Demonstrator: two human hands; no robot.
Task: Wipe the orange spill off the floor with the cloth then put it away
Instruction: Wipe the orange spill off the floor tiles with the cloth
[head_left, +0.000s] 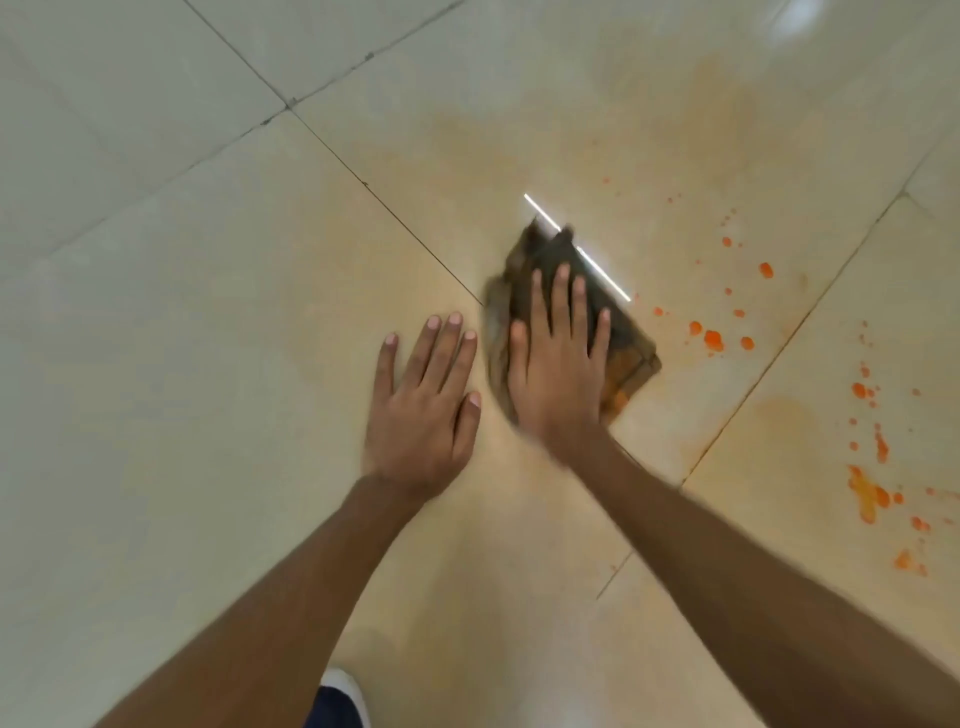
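Lying at frame centre on tiled floor: dark folded cloth, stained orange. Right hand flat on cloth, fingers straight, pressing. Left hand just beside, flat on tile, fingers spread, holding nothing. Orange spill drops scattered right of cloth, toward right edge.

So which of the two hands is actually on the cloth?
The right hand, lying flat on the dark brown, orange-stained cloth. The left hand is spread on the beige floor tile beside it.
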